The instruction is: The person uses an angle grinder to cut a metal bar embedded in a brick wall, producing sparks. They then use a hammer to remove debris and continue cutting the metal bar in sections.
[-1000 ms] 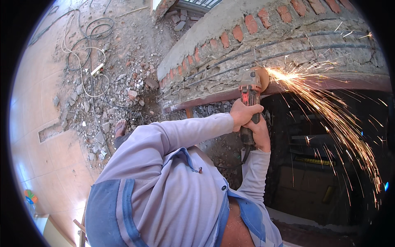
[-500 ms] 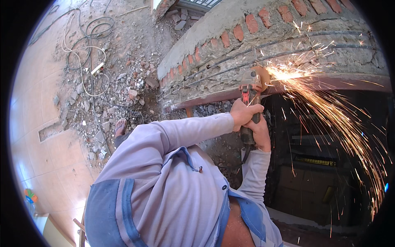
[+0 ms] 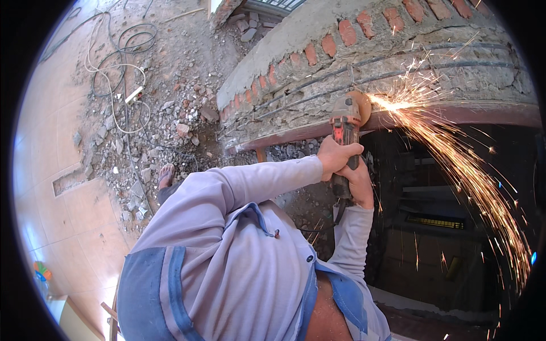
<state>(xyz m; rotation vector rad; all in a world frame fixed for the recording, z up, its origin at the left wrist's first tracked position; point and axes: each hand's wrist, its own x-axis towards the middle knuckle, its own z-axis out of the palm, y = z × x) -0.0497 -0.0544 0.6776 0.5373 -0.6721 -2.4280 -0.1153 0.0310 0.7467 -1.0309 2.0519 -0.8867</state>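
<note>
Both hands are closed round the body of an angle grinder (image 3: 345, 129), which has a red and dark housing. My left hand (image 3: 334, 156) grips it just behind the head. My right hand (image 3: 359, 183) is wrapped round the rear of the handle. The disc (image 3: 360, 108) meets the exposed edge of the broken wall (image 3: 318, 113), near the steel bars (image 3: 392, 74). Bright sparks (image 3: 449, 153) stream off the contact to the right and downward. The exact point of contact is lost in the glare.
Rubble (image 3: 182, 128) and a coiled dark cable (image 3: 136, 38) lie on the ground to the left, along with a white power strip (image 3: 134, 95). A dark recess with a yellow grille (image 3: 435, 221) sits below the wall at right. My foot (image 3: 166, 175) stands among the rubble.
The grinder and both hands hold nearly the same place. The spray of sparks has narrowed and shifted its shape.
</note>
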